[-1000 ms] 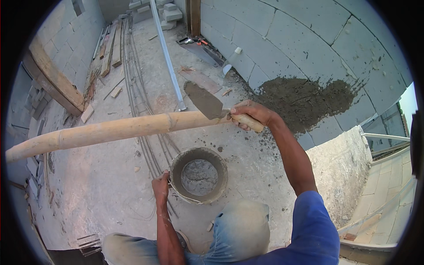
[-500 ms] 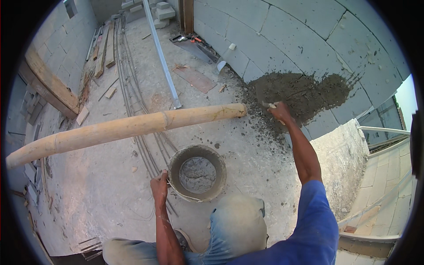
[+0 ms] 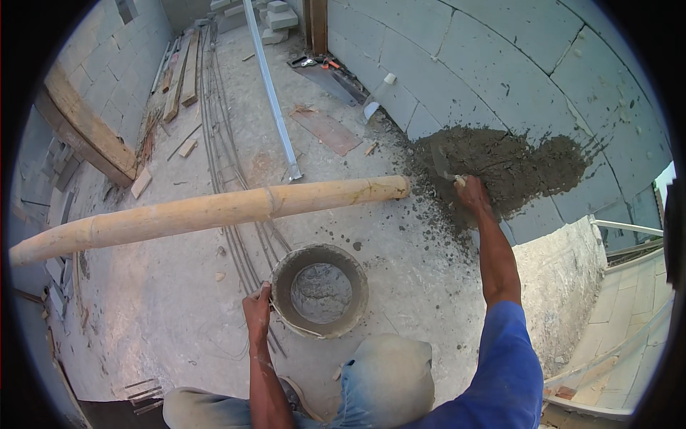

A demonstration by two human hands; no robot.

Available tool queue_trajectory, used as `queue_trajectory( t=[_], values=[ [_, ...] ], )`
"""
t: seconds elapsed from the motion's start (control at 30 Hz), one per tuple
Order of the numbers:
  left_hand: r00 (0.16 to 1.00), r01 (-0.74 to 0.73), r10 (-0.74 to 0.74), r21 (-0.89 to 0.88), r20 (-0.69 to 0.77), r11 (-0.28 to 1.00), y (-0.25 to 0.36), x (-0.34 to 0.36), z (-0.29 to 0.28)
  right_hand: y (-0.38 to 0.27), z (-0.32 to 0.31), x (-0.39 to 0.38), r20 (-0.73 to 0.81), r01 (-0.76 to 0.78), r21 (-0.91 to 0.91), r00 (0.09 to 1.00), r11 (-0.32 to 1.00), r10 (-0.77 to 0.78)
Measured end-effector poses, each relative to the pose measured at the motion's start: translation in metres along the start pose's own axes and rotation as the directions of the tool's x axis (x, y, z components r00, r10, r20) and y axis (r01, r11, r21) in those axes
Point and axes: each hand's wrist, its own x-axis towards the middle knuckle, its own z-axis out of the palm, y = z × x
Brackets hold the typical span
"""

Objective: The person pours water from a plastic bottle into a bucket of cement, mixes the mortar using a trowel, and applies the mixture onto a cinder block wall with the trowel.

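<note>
Lt-grey block wall (image 3: pixel 107 64) w/ sm. opening (image 3: pixel 126 10), upper L; dusty conc. floor (image 3: pixel 164 300); timber post (image 3: pixel 91 129), L side.

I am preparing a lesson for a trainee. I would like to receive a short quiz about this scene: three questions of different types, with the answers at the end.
1. Which hand holds the trowel?
A) left
B) right
C) neither

2. True or false: the dark mortar is on the block wall at the right side of the picture.

3. Fill in the missing word: the left hand holds the ____ by its left side, and grey mix lies inside it.

Key:
1. B, the right hand.
2. True.
3. bucket.
</note>
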Motion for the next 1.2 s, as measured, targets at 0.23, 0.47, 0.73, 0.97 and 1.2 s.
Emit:
queue_trajectory(
  t=[0.23,0.47,0.73,0.97,1.2],
  values=[
    [0.999,0.026,-0.023,-0.099,0.028,0.995,0.005,0.002,-0.003,0.004,-0.092,-0.046,-0.155,0.15,0.132,0.979,0.98,-0.129],
    [0.986,0.095,-0.067,-0.182,0.155,0.979,0.018,0.0,0.002,0.016,-0.175,-0.113,-0.364,0.144,-0.146,0.912,0.979,-0.188],
    [0.986,0.132,-0.106,-0.211,0.13,0.969,0.0,0.017,-0.004,-0.101,-0.145,-0.253,-0.36,0.211,0.197,0.924,0.957,-0.13],
    [0.995,0.06,-0.053,-0.079,0.089,0.995,0.025,0.003,0.015,-0.163,-0.015,-0.321,0.363,0.553,-0.188,0.807,0.811,-0.466],
    [0.996,-0.089,0.088,-0.06,-0.02,0.994,0.003,0.002,0.005,-0.173,-0.012,-0.296,0.529,0.113,0.155,0.829,0.981,-0.179]
  ],
)
